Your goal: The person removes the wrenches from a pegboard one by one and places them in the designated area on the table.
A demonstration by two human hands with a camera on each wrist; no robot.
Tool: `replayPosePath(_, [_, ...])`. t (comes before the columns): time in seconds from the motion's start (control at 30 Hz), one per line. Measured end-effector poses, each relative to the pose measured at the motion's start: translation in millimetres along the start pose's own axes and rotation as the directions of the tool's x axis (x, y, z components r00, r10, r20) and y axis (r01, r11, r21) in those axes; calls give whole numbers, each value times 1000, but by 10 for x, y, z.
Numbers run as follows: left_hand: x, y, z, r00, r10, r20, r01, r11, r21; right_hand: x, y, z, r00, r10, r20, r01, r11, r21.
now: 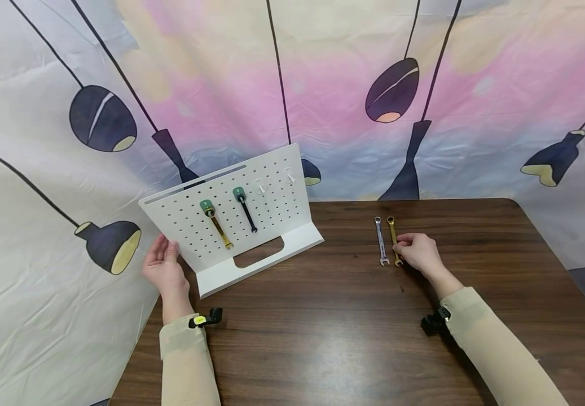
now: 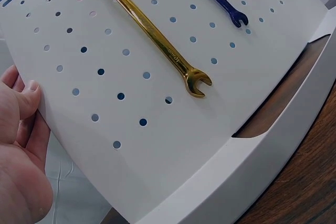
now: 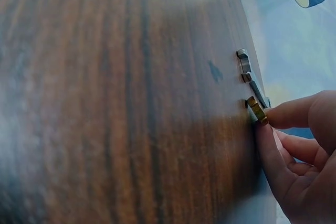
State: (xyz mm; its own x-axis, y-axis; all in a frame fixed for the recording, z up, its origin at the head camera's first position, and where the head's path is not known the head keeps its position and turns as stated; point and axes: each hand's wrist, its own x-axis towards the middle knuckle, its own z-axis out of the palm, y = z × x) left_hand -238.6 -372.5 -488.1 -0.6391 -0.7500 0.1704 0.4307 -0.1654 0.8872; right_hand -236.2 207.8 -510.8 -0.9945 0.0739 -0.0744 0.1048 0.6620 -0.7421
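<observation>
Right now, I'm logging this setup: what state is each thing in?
Board: gripped at one edge
Hung gold wrench: on the board, open end down
Dark wrench: likewise
Two clear hooks: bare
Silver wrench: lying on the table
Other gold wrench: pinched
Left hand: gripping the board
Right hand: pinching the other gold wrench

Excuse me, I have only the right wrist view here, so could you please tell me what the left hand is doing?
Observer: The left hand grips the white pegboard by its left edge.
Operator: Thank you; is anything hanging on that board?
Observer: Yes, a gold wrench and, to its right, a dark wrench.
Operator: And might there be any free hooks, please?
Observer: Two clear hooks to the right of the dark wrench hold nothing.
</observation>
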Motion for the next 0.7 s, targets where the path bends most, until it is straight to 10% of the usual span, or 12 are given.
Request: replayPosePath(0.7, [-22,25,15,1000,2,13,-2,1000,-24,21,28,15,1000,11,-14,-11,1000,3])
